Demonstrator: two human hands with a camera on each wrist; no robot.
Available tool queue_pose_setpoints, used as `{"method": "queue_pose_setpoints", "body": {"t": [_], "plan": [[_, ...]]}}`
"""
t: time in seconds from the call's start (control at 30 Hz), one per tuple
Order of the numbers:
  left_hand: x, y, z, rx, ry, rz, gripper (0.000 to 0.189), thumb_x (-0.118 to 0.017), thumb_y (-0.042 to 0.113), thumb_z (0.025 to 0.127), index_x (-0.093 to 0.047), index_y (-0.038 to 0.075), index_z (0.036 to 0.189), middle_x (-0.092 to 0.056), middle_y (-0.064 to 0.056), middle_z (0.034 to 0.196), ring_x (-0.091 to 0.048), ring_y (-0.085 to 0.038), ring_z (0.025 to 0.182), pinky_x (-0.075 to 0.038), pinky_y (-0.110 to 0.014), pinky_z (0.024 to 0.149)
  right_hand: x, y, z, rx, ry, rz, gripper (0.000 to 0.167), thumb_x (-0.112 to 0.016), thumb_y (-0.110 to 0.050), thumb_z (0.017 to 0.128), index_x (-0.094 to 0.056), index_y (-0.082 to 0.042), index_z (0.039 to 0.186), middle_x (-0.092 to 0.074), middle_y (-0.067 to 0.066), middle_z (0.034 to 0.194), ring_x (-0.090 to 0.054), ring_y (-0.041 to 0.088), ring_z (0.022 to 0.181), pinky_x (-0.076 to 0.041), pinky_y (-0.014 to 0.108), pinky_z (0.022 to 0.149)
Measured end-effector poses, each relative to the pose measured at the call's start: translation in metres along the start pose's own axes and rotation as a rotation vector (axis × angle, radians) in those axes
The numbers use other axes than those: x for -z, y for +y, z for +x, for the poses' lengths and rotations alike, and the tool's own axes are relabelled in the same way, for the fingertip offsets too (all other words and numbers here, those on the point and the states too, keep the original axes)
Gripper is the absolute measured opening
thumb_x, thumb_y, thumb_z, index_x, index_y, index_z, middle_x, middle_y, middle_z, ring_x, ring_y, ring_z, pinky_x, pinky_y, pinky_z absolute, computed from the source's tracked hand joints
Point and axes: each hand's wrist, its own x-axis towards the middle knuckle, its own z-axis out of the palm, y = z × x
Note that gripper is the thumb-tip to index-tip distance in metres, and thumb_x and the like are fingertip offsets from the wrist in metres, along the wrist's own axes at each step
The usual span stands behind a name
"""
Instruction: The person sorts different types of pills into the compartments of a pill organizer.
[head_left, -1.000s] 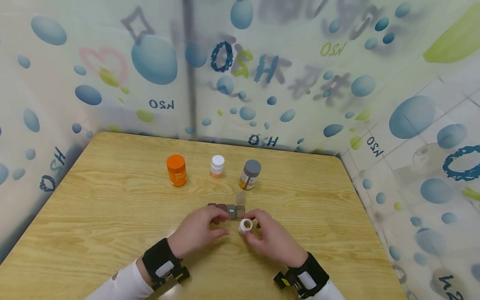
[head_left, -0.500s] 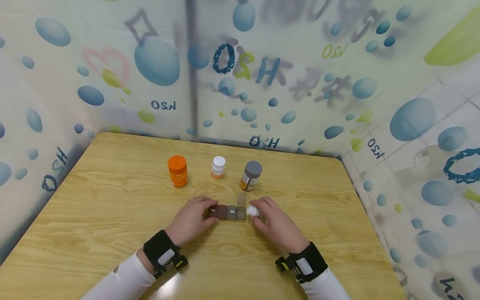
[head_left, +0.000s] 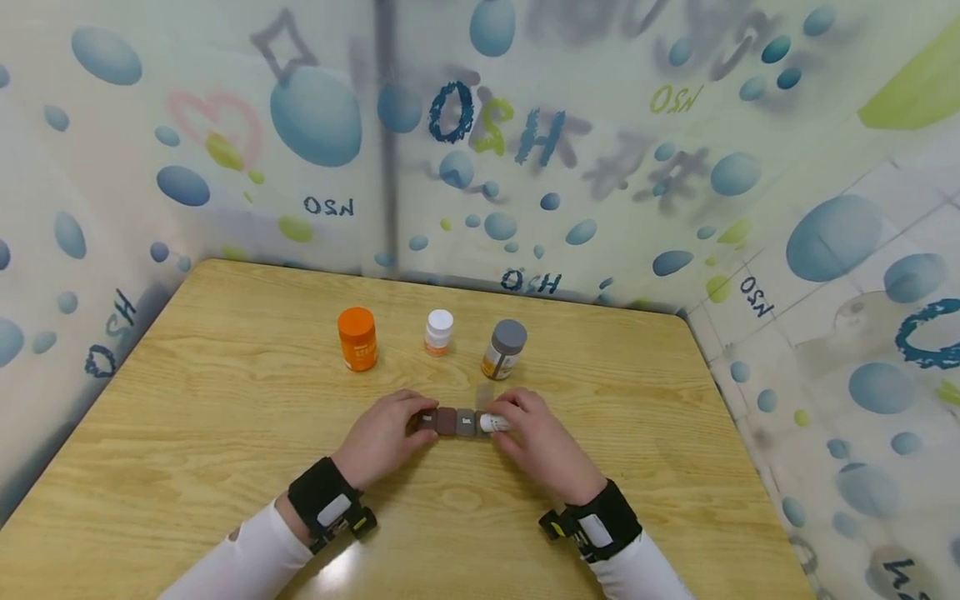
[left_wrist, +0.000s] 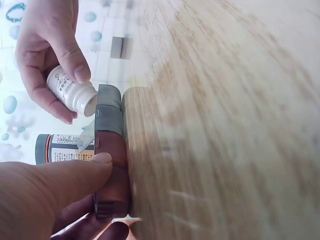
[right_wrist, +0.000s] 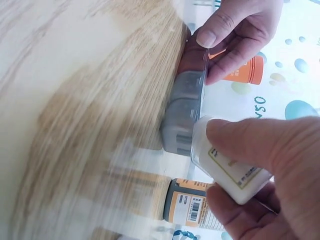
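A pill organizer (head_left: 447,422) with a row of reddish-brown and grey compartments lies on the table. At its left end, my left hand (head_left: 382,440) pinches it between thumb and fingers. My right hand (head_left: 553,448) grips a small white pill bottle (left_wrist: 70,90) with a printed label, uncapped and tipped sideways. The mouth of that bottle is right at the top of the rightmost grey compartment (right_wrist: 179,127). Behind this compartment, its clear lid (head_left: 485,393) is swung back. The inside of the compartment is hidden by the bottle and fingers.
Along the back of the wooden table (head_left: 247,383) stand an orange jar (head_left: 357,340), a white bottle with an orange band (head_left: 438,333) and a grey-capped bottle (head_left: 503,350). The grey-capped one is closest to the organizer. A patterned curtain (head_left: 315,233) rises behind the table.
My left hand has moved left onto the organizer's end. My right hand has raised the pill bottle from in front of the organizer, tipped it, and brought it left over the rightmost compartment.
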Motion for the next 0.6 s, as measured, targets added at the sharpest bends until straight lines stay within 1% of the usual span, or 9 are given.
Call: {"method": "queue_pose_setpoints", "body": {"t": [0.07, 0.17, 0.27, 0.37, 0.53, 0.6], "plan": [[0.0007, -0.0002, 0.0004, -0.003, -0.002, -0.001, 0.043, -0.071, 0.035, 0.078, -0.061, 0.022, 0.118, -0.058, 0.007, 0.109, -0.054, -0.008, 0.095, -0.045, -0.032, 0.084, -0.0001, -0.0012, 0.0004, 0.024, 0.002, -0.008, 0.036, -0.068, -0.019, 0.082, -0.060, -0.021, 0.118, -0.049, -0.006, 0.114, -0.042, 0.010, 0.104, -0.044, 0.030, 0.084], [0.0013, -0.0005, 0.0007, -0.008, -0.005, -0.002, 0.043, -0.071, 0.035, 0.078, -0.061, 0.023, 0.118, -0.058, 0.007, 0.109, -0.054, -0.007, 0.095, -0.045, -0.031, 0.083, -0.0008, -0.0022, 0.0007, 0.048, -0.002, -0.026, 0.037, -0.067, -0.016, 0.084, -0.058, -0.021, 0.119, -0.049, -0.007, 0.116, -0.040, 0.010, 0.106, -0.042, 0.031, 0.087], [0.0011, -0.0011, 0.0007, -0.012, -0.006, -0.003, 0.043, -0.071, 0.036, 0.078, -0.061, 0.023, 0.118, -0.058, 0.007, 0.109, -0.053, -0.007, 0.094, -0.045, -0.031, 0.083, -0.0013, -0.0034, 0.0002, 0.038, -0.008, -0.024, 0.038, -0.066, -0.015, 0.084, -0.055, -0.018, 0.120, -0.051, -0.009, 0.115, -0.039, 0.008, 0.107, -0.041, 0.030, 0.089], [0.0009, -0.0015, 0.0009, -0.018, -0.006, -0.006, 0.043, -0.071, 0.035, 0.078, -0.061, 0.022, 0.118, -0.058, 0.007, 0.109, -0.053, -0.007, 0.094, -0.045, -0.031, 0.083, -0.0015, -0.0046, 0.0000, 0.018, -0.014, -0.027, 0.037, -0.065, -0.017, 0.085, -0.052, -0.018, 0.119, -0.049, -0.010, 0.116, -0.037, 0.006, 0.109, -0.039, 0.029, 0.091], [0.0021, -0.0008, 0.0007, -0.021, -0.009, -0.017, 0.043, -0.071, 0.034, 0.079, -0.061, 0.020, 0.118, -0.059, 0.006, 0.108, -0.054, -0.009, 0.095, -0.045, -0.031, 0.083, -0.0018, -0.0055, -0.0001, 0.032, -0.002, -0.046, 0.035, -0.065, -0.021, 0.085, -0.055, -0.019, 0.119, -0.046, -0.005, 0.122, -0.037, 0.008, 0.110, -0.040, 0.030, 0.091], [0.0021, -0.0005, 0.0004, -0.021, -0.009, -0.017, 0.043, -0.071, 0.034, 0.079, -0.061, 0.020, 0.118, -0.059, 0.006, 0.108, -0.054, -0.009, 0.095, -0.045, -0.031, 0.083, -0.0025, -0.0054, -0.0005, 0.040, 0.007, -0.054, 0.036, -0.065, -0.021, 0.085, -0.056, -0.019, 0.120, -0.046, -0.005, 0.122, -0.037, 0.008, 0.109, -0.041, 0.030, 0.090]]}}
